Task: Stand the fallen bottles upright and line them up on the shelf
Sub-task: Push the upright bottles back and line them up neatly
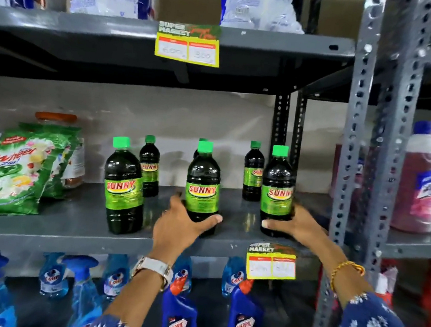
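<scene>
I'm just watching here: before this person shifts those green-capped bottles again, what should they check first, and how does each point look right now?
1. All Sunny bottles upright: ok, none lies fallen.
2. Left hand gripping the middle front bottle at its base: ok.
3. Right hand wrapped around the right front bottle: ok.
4. Front row even: not ok, the left front bottle stands nearer the shelf edge.
5. Back row aligned: cannot tell, one back bottle hides behind the middle one.
6. Caps tight: cannot tell.

Glossy plastic bottles (202,186), matt metal shelf (67,229)
</scene>
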A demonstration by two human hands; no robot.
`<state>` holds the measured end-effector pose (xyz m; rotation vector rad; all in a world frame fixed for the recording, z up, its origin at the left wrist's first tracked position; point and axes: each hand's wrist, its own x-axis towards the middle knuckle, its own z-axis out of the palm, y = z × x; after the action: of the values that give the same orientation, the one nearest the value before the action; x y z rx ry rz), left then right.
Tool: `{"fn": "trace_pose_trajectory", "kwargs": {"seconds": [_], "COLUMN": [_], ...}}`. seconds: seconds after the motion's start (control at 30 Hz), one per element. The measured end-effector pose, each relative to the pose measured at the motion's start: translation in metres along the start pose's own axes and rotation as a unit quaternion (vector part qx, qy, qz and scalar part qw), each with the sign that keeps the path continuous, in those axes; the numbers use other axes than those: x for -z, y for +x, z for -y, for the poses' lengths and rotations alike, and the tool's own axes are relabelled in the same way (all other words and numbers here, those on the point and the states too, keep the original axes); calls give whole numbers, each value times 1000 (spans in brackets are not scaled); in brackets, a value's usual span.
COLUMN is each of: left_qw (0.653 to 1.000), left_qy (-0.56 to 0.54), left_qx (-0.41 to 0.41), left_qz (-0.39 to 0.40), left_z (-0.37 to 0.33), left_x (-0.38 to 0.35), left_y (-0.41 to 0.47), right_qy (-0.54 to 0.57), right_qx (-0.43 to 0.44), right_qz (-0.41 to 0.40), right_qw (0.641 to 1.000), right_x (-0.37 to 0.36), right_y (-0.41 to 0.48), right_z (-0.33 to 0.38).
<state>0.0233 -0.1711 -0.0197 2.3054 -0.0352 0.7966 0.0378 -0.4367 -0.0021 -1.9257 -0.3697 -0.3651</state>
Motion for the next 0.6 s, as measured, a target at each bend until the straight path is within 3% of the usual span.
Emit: {"fn": "trace_pose_trajectory", "kwargs": {"seconds": [0.13,0.6], "left_qw": [993,991], "left_qy": [112,126], "left_qx": [-11,-12], "left_qz": [-23,-45], "left_z": [12,9], "left_x": [-16,-17], "left_y": [-3,-2], "right_qy": [-21,-119], "right_qx": [24,27], "right_qz": [-22,-54], "right_qw": [999,991], "right_x": [-1,-2], "right_y": [-2,-6], "right_z": [-4,-3]}}
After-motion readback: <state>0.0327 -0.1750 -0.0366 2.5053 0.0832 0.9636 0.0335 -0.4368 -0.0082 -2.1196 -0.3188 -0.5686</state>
